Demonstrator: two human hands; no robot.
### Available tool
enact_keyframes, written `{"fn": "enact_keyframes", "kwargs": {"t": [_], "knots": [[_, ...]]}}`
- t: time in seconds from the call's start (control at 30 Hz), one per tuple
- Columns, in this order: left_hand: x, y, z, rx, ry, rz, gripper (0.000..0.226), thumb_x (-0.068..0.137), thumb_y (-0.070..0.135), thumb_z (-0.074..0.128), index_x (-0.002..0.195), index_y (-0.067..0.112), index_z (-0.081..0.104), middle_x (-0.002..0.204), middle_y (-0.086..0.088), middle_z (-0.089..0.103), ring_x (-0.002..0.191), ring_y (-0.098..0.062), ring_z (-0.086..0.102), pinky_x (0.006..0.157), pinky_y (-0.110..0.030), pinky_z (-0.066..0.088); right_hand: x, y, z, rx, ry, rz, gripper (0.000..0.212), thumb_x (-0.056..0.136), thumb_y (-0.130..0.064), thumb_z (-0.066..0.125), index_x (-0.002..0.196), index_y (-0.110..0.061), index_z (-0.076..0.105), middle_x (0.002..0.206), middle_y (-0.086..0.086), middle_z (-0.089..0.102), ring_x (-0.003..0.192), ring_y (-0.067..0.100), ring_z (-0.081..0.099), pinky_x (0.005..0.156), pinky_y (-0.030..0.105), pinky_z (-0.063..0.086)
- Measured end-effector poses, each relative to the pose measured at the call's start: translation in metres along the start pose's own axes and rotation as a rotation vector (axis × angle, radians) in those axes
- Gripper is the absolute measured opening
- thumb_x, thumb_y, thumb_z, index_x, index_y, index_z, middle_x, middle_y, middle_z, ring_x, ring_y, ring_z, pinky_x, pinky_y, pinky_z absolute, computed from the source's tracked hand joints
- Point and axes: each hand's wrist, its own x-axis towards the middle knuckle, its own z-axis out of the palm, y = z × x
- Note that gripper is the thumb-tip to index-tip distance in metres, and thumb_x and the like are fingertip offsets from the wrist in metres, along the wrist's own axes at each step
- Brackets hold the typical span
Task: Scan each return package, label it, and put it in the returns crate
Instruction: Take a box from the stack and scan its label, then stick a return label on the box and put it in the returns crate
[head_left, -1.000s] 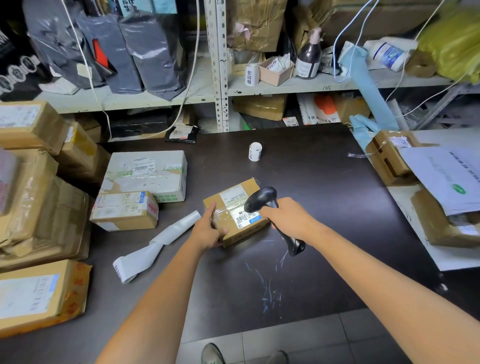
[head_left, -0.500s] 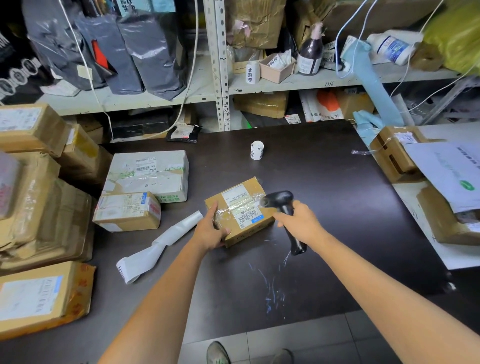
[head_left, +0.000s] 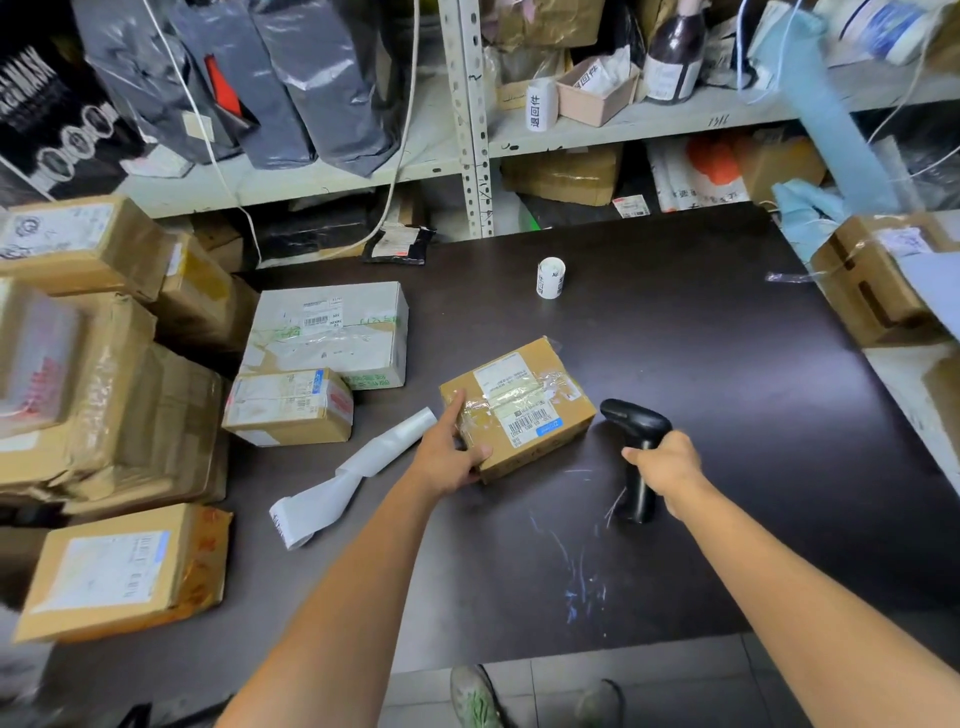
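A small brown cardboard package (head_left: 524, 400) with tape and a barcode label lies on the dark table (head_left: 701, 374). My left hand (head_left: 449, 452) grips its near left corner, thumb on the top face. My right hand (head_left: 667, 462) holds a black barcode scanner (head_left: 636, 452) by its handle, to the right of the package and apart from it, the scanner's head pointing left toward the box. A small roll of labels (head_left: 550, 278) stands farther back on the table. A loose strip of white label backing (head_left: 353, 478) lies left of my left arm.
A white box (head_left: 327, 332) and a smaller brown box (head_left: 288, 405) sit left of the package. Stacked cardboard parcels (head_left: 93, 374) fill the table's left side. More boxes (head_left: 872, 280) stand at the right edge. Metal shelving (head_left: 467, 119) with bags and bottles runs behind.
My right hand has drawn the scanner away from over the package's barcode to the right and lower. The left hand keeps its hold on the package.
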Motion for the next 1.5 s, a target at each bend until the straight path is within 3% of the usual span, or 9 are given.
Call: {"fn": "enact_keyframes", "kwargs": {"t": [0.13, 0.23, 0.4, 0.5, 0.67, 0.77, 0.97, 1.33, 1.5], "knots": [[0.001, -0.001, 0.001, -0.003, -0.001, -0.005, 0.091, 0.089, -0.007, 0.062, 0.153, 0.039, 0.015, 0.128, -0.003, 0.049, 0.113, -0.024, 0.055, 0.072, -0.037, 0.058, 0.003, 0.000, -0.006, -0.158, 0.031, -0.001, 0.048, 0.088, -0.020, 0.071, 0.120, -0.002, 0.040, 0.116, 0.022, 0.059, 0.107, 0.041, 0.058, 0.086, 0.044, 0.050], [0.001, -0.001, 0.001, -0.016, 0.004, -0.004, 0.091, 0.089, -0.007, 0.061, 0.153, 0.039, 0.016, 0.129, -0.004, 0.050, 0.112, -0.023, 0.056, 0.068, -0.034, 0.058, 0.002, -0.004, -0.014, -0.335, 0.045, -0.018, 0.052, 0.088, -0.029, 0.072, 0.122, -0.003, 0.042, 0.121, 0.021, 0.060, 0.111, 0.041, 0.058, 0.083, 0.040, 0.047], [-0.002, 0.007, 0.006, 0.104, 0.095, -0.028, 0.094, 0.082, -0.001, 0.066, 0.150, 0.046, 0.020, 0.126, 0.001, 0.053, 0.106, -0.024, 0.063, 0.072, -0.039, 0.061, -0.007, -0.009, -0.025, -0.569, 0.090, -0.188, 0.063, 0.087, -0.031, 0.071, 0.132, 0.002, 0.042, 0.132, 0.020, 0.044, 0.122, 0.042, 0.043, 0.095, 0.045, 0.044], [-0.006, 0.012, 0.007, 0.315, 0.153, 0.027, 0.086, 0.075, 0.008, 0.064, 0.147, 0.038, 0.029, 0.124, -0.002, 0.059, 0.097, -0.025, 0.067, 0.077, -0.039, 0.060, -0.016, -0.018, -0.032, -0.647, 0.118, -0.287, 0.052, 0.091, -0.034, 0.064, 0.129, -0.003, 0.048, 0.131, 0.018, 0.044, 0.123, 0.038, 0.039, 0.095, 0.044, 0.042], [-0.035, 0.014, -0.011, 0.524, 0.276, 0.109, 0.050, 0.087, 0.018, 0.064, 0.136, 0.021, 0.051, 0.126, 0.001, 0.054, 0.118, -0.020, 0.054, 0.096, -0.037, 0.049, -0.040, -0.054, -0.027, -0.692, 0.066, -0.555, 0.030, 0.096, -0.029, 0.052, 0.117, -0.009, 0.056, 0.121, 0.013, 0.058, 0.111, 0.033, 0.052, 0.082, 0.038, 0.047], [-0.054, 0.003, -0.048, 0.729, 0.339, 0.082, 0.045, 0.092, 0.024, 0.057, 0.136, 0.024, 0.051, 0.133, -0.002, 0.057, 0.119, -0.023, 0.054, 0.095, -0.033, 0.046, -0.063, -0.081, -0.002, -0.719, -0.011, -0.705, 0.024, 0.096, -0.030, 0.047, 0.109, -0.014, 0.059, 0.107, 0.009, 0.067, 0.094, 0.030, 0.060, 0.069, 0.033, 0.046], [-0.085, -0.021, -0.139, 0.987, 0.384, 0.028, 0.043, 0.093, 0.032, 0.051, 0.136, 0.027, 0.050, 0.130, -0.001, 0.058, 0.117, -0.022, 0.055, 0.092, -0.033, 0.046, -0.118, -0.116, 0.081, -0.733, -0.178, -0.896, 0.025, 0.096, -0.035, 0.047, 0.105, -0.015, 0.059, 0.107, 0.008, 0.067, 0.100, 0.031, 0.061, 0.071, 0.033, 0.043], [-0.062, -0.064, -0.225, 1.060, 0.243, -0.066, 0.057, 0.087, 0.011, 0.052, 0.143, 0.023, 0.044, 0.137, -0.009, 0.049, 0.125, -0.025, 0.050, 0.101, -0.032, 0.042, -0.140, -0.134, 0.201, -0.864, -0.322, -0.861, 0.033, 0.096, -0.034, 0.049, 0.122, -0.015, 0.058, 0.118, 0.012, 0.065, 0.106, 0.031, 0.062, 0.080, 0.034, 0.049], [-0.041, -0.071, -0.225, 1.165, 0.155, -0.070, 0.064, 0.083, 0.032, 0.068, 0.143, 0.026, 0.045, 0.139, -0.006, 0.044, 0.125, -0.027, 0.047, 0.106, -0.035, 0.040, -0.137, -0.126, 0.233, -0.952, -0.485, -0.753, 0.036, 0.097, -0.040, 0.049, 0.115, -0.011, 0.061, 0.115, 0.011, 0.066, 0.102, 0.031, 0.062, 0.079, 0.035, 0.050]]}}
